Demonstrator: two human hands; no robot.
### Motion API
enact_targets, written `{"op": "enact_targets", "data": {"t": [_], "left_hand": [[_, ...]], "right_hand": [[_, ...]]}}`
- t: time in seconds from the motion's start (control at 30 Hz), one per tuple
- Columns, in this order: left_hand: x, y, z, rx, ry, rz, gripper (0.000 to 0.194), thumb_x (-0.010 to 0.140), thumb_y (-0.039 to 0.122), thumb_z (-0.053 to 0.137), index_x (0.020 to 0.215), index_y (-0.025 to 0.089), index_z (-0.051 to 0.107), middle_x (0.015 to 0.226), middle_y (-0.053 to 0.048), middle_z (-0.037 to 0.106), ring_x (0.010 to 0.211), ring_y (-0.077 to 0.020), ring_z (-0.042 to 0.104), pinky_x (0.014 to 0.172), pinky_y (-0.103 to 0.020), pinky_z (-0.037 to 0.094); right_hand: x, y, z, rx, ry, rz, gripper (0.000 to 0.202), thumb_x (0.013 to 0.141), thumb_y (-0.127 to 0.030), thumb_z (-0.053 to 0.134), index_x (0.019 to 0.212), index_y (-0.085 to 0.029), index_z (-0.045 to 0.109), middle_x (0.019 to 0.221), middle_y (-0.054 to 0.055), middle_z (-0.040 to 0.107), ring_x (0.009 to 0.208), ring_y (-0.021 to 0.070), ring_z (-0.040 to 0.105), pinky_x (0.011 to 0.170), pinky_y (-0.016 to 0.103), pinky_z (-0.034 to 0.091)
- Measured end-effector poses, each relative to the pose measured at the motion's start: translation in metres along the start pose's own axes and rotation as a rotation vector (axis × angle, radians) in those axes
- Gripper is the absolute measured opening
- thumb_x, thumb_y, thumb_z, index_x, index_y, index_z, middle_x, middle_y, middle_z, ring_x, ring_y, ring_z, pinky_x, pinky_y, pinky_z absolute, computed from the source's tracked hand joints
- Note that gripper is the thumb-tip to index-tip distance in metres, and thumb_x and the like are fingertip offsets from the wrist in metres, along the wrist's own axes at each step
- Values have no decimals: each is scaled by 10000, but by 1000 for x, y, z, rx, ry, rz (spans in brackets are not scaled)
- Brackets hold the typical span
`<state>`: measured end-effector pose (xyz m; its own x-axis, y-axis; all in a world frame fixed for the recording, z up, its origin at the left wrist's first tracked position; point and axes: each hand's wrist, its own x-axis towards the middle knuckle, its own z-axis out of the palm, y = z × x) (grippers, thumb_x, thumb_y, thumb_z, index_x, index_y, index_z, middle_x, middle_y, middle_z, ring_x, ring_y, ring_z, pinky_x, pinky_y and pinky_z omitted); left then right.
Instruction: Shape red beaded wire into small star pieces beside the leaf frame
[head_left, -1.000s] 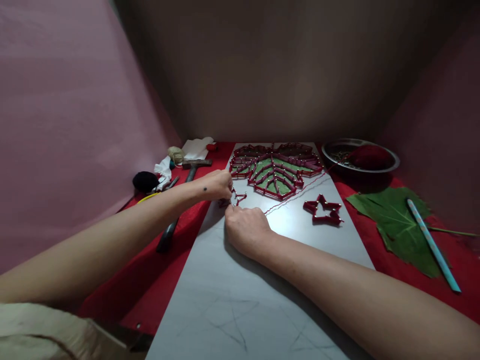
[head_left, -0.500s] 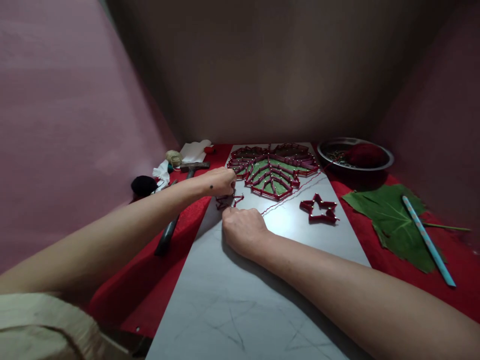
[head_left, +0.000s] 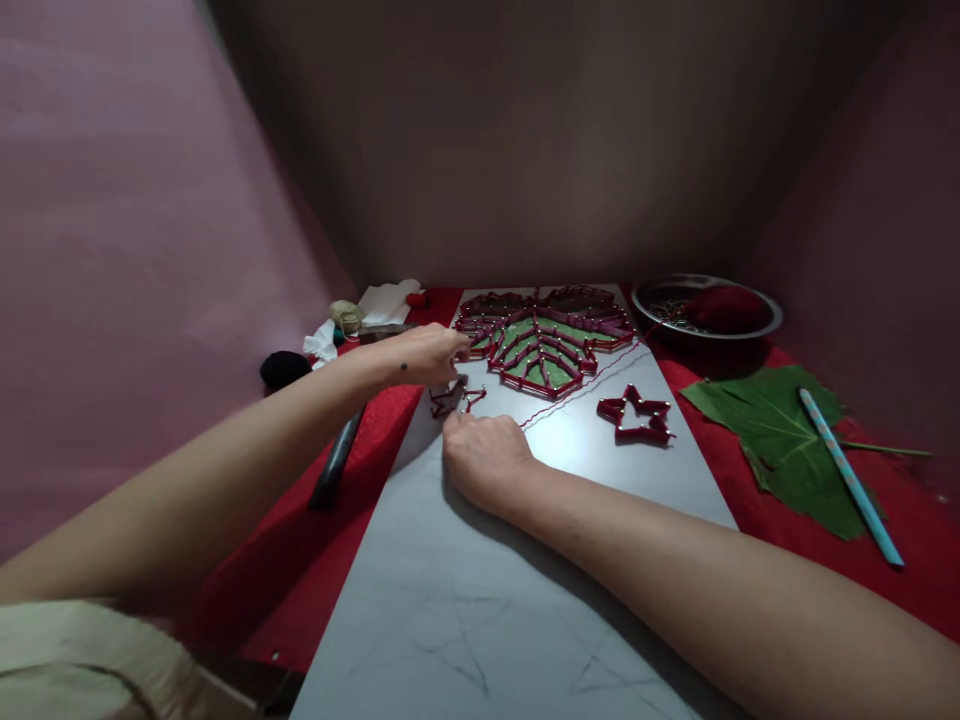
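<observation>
My left hand [head_left: 433, 355] hovers over the far left of the white board [head_left: 397, 570], its fingers bent together; whatever they pinch is too small to make out. Just below it stands a small star outline [head_left: 472, 398] of nails and dark red yarn, partly hidden by my hands. My right hand [head_left: 486, 455] rests closed on the board at the star's near side. A strand of red yarn [head_left: 581, 385] runs across the board to this hand, where my knuckles hide its end.
Beyond lies a nail-and-yarn leaf [head_left: 544, 345]; a finished-looking yarn star [head_left: 636, 415] sits right. A metal bowl [head_left: 772, 325] holds a red yarn ball [head_left: 724, 308]. A green leaf [head_left: 780, 430] lies under a blue stick [head_left: 847, 475]. Left are a hammer [head_left: 337, 460] and black ball [head_left: 283, 370].
My left hand has lifted slightly and shifted left, its fingers less tightly curled, uncovering more of the small star. My right hand stays nearly in place.
</observation>
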<state>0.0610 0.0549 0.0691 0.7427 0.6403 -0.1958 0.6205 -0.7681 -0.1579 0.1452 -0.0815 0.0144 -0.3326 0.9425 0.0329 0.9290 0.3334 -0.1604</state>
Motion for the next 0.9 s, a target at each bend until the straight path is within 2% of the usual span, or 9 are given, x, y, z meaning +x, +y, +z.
{"op": "enact_targets", "data": {"t": [0.07,0.13,0.23,0.37,0.53,0.63,0.7,0.9], "left_hand": [[-5,1,-4,9,49,94,278,659,164,488,896,210,627,813,-9,649,700,-123,549,569,-200,341],[-8,5,-5,21,30,181,222,657,141,479,804,205,632,769,-6,637,668,-115,534,567,-204,336],[-10,11,4,45,27,231,181,665,135,483,754,187,632,758,-28,631,708,-130,538,608,-211,359],[-6,11,15,41,67,285,146,661,112,483,692,165,615,756,-52,628,776,-147,535,675,-217,386],[-3,12,3,13,1,304,169,665,112,485,688,170,642,749,-38,633,749,-138,534,662,-213,380],[-2,17,-5,-25,36,285,205,704,132,471,775,189,655,792,-22,646,753,-128,543,680,-210,377],[-1,22,-5,-13,57,260,187,713,146,469,760,189,645,780,-24,646,759,-132,548,697,-214,382],[4,30,3,96,9,258,146,715,171,465,709,177,611,757,-44,647,729,-144,551,686,-229,391]], "right_hand": [[0,1,2,15,48,-7,296,839,-104,364,1015,-108,602,948,165,667,804,206,644,632,316,487],[1,1,3,20,61,-7,281,847,-118,370,1010,-111,600,939,164,669,806,200,644,643,309,486],[1,2,5,11,60,-5,267,854,-133,378,1008,-114,595,928,163,670,805,194,644,645,302,485],[1,3,7,26,122,-23,263,838,-124,378,975,-110,602,872,140,675,748,208,647,589,318,487],[2,3,7,36,84,-22,256,846,-136,393,989,-112,604,895,153,671,772,194,642,630,310,483],[3,3,6,48,56,-27,270,853,-143,387,991,-108,616,916,168,666,814,197,638,657,316,483],[3,3,6,49,53,-29,277,856,-145,379,985,-107,621,909,168,667,816,199,637,649,316,485],[2,3,6,57,80,-40,264,850,-149,400,975,-94,626,881,168,673,790,192,640,625,294,483]]}}
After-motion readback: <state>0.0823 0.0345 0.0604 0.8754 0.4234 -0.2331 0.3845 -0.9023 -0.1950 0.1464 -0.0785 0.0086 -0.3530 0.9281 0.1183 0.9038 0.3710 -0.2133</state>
